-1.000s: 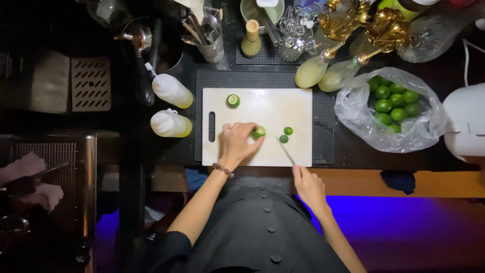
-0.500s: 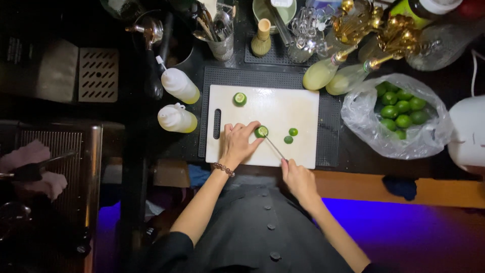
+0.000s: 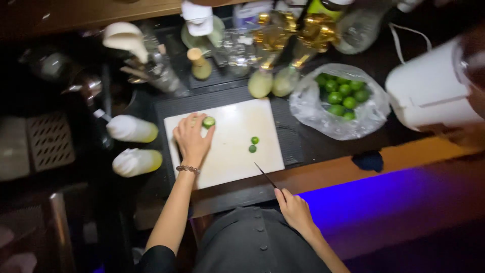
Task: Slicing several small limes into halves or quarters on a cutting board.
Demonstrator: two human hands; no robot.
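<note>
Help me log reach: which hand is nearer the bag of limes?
Right. The right hand, holding a knife, sits below-left of the bag of limes; the left hand lies farther left, touching a lime half.

A dim bar counter, seen from above.

Bottles with gold pourers (image 3: 283, 30), squeeze bottles (image 3: 132, 129), a ribbed black bar mat (image 3: 293, 131), a white cutting board (image 3: 232, 151), a bag of limes (image 3: 341, 98), and purple under-counter lighting (image 3: 384, 202) show it.

Cutting board (image 3: 232, 151): one
Lime pieces on board: three – one (image 3: 208, 122) at 10 o'clock, two (image 3: 253, 144) near centre
Knife (image 3: 265, 175): one, at 6 o'clock
Squeeze bottles (image 3: 132, 129): two, at 9 o'clock
Bag of whole limes (image 3: 337, 101): one, at 2 o'clock; eight or so visible
</note>
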